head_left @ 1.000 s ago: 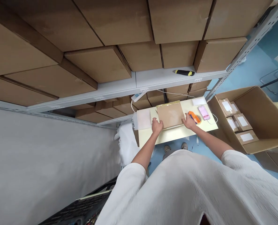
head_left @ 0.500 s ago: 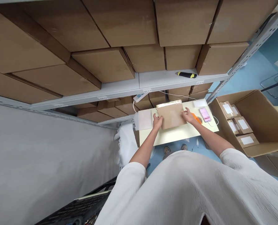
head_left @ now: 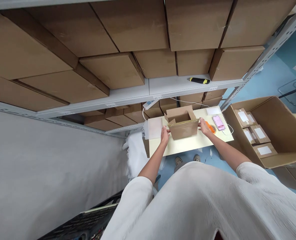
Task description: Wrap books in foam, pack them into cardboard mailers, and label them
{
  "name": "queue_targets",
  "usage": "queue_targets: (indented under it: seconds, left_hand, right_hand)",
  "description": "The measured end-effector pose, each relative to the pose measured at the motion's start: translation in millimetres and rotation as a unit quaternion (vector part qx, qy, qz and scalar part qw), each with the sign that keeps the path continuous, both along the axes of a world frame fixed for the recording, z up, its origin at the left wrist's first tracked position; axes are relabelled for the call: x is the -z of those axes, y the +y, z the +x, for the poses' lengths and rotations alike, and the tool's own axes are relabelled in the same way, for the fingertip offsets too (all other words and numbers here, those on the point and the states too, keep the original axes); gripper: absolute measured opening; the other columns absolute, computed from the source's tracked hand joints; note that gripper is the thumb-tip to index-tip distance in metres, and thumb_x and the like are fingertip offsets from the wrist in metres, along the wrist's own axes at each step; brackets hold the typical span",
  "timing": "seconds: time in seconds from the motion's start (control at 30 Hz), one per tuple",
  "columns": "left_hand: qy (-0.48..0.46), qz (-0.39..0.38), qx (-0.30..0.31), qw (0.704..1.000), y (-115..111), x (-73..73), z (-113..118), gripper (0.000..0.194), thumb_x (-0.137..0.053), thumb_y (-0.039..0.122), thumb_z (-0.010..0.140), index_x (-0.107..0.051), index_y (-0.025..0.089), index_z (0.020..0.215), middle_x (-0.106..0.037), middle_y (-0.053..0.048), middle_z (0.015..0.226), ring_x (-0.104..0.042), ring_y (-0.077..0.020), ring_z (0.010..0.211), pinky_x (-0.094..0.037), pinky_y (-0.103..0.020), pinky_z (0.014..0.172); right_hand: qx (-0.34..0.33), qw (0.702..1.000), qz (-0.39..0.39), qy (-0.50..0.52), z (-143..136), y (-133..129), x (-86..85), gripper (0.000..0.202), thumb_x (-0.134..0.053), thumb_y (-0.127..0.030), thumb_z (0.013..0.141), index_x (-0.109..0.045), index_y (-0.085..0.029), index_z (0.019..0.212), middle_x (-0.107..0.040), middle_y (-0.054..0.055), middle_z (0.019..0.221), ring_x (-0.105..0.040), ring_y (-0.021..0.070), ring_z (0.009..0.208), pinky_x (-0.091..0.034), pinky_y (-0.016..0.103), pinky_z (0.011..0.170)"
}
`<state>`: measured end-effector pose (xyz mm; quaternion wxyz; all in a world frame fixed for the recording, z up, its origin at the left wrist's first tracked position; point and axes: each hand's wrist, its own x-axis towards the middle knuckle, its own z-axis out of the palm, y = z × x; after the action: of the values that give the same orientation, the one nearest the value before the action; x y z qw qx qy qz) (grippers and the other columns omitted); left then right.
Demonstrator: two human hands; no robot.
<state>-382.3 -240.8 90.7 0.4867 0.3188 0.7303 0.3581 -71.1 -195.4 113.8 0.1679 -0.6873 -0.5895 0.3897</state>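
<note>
A small cardboard box (head_left: 184, 131) stands upright on the pale yellow table (head_left: 156, 146), its top open and flaps raised; inside it I see only brown cardboard. My left hand (head_left: 164, 134) is at the box's left side, fingers reaching against the wall. On the opposite side, my right hand (head_left: 203, 126) holds the right edge near the front flap. Just right of that hand lies an orange tape dispenser (head_left: 209, 126) with a tape roll. A white foam sheet (head_left: 154, 128) rests on the table's left part.
Shelves of cardboard boxes (head_left: 115, 70) rise in front, with a black and yellow utility knife (head_left: 199, 80) on one ledge. At right a large open carton (head_left: 285, 133) contains several labelled boxes. A pink blurred item (head_left: 218, 122) and a white block (head_left: 213, 110) lie on the table.
The box has been tipped so that its open top now faces up, where before a flat brown face showed. Both hands have shifted to its sides.
</note>
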Motion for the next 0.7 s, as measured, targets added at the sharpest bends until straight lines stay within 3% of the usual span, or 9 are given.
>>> queue_targets:
  seconds: [0.1, 0.23, 0.37, 0.47, 0.6, 0.7]
  left_hand:
    - [-0.013, -0.008, 0.0, 1.0, -3, 1.9, -3, 0.069, -0.018, 0.074, 0.113, -0.06, 0.026, 0.14, -0.077, -0.01, 0.113, -0.078, -0.022, 0.115, -0.061, -0.031, 0.089]
    - [-0.028, -0.014, 0.017, 0.999, -6, -0.6, -11, 0.056, -0.031, 0.069, 0.113, -0.062, 0.026, 0.132, -0.078, -0.01, 0.117, -0.078, -0.0234, 0.114, -0.06, -0.034, 0.09]
    - [-0.031, -0.024, 0.051, 0.998, -10, -6.8, -17, 0.048, -0.04, 0.063, 0.113, -0.059, 0.026, 0.137, -0.078, -0.012, 0.125, -0.078, -0.0245, 0.115, -0.059, -0.037, 0.096]
    - [0.033, -0.002, 0.061, 0.998, -13, -16.1, -18, 0.046, -0.043, 0.055, 0.114, -0.053, 0.026, 0.148, -0.074, -0.015, 0.137, -0.074, -0.0266, 0.125, -0.057, -0.041, 0.106]
    - [0.239, 0.123, 0.065, 0.961, -13, -38.0, -11, 0.041, -0.049, 0.036, 0.11, -0.058, 0.025, 0.148, -0.064, -0.017, 0.152, -0.057, -0.0311, 0.148, -0.045, -0.047, 0.125]
    - [0.272, 0.204, 0.213, 0.916, -7, -55.8, 5, 0.035, -0.047, 0.023, 0.107, -0.07, 0.026, 0.134, -0.07, -0.014, 0.142, -0.062, -0.0313, 0.141, -0.045, -0.047, 0.125]
  right_hand:
    - [0.051, 0.992, -0.061, 0.093, 4, -1, 2.4, 0.076, -0.011, -0.069, 0.113, -0.051, -0.022, 0.157, -0.071, 0.016, 0.138, -0.075, 0.024, 0.113, -0.065, 0.034, 0.088]
    - [0.076, 0.984, -0.084, 0.135, 11, 1, 1.9, 0.077, -0.02, -0.071, 0.111, -0.056, -0.022, 0.156, -0.073, 0.016, 0.134, -0.077, 0.0265, 0.109, -0.066, 0.037, 0.087]
    - [0.064, 0.986, -0.091, 0.126, 20, 6, -1.9, 0.074, -0.024, -0.07, 0.11, -0.062, -0.02, 0.149, -0.077, 0.015, 0.124, -0.077, 0.0277, 0.105, -0.065, 0.038, 0.09]
    - [0.042, 0.997, -0.026, 0.06, 20, 12, -12.1, 0.06, -0.034, -0.06, 0.11, -0.066, -0.02, 0.14, -0.076, 0.015, 0.127, -0.074, 0.0285, 0.111, -0.06, 0.043, 0.102]
    - [-0.053, 0.991, 0.116, -0.039, 4, 14, -35.5, 0.039, -0.046, -0.039, 0.105, -0.073, -0.02, 0.126, -0.074, 0.014, 0.128, -0.068, 0.0305, 0.119, -0.054, 0.046, 0.11]
    - [-0.198, 0.968, 0.152, -0.033, -16, 12, -51.8, 0.039, -0.045, -0.029, 0.104, -0.076, -0.023, 0.128, -0.075, 0.012, 0.13, -0.068, 0.0296, 0.121, -0.054, 0.045, 0.111]
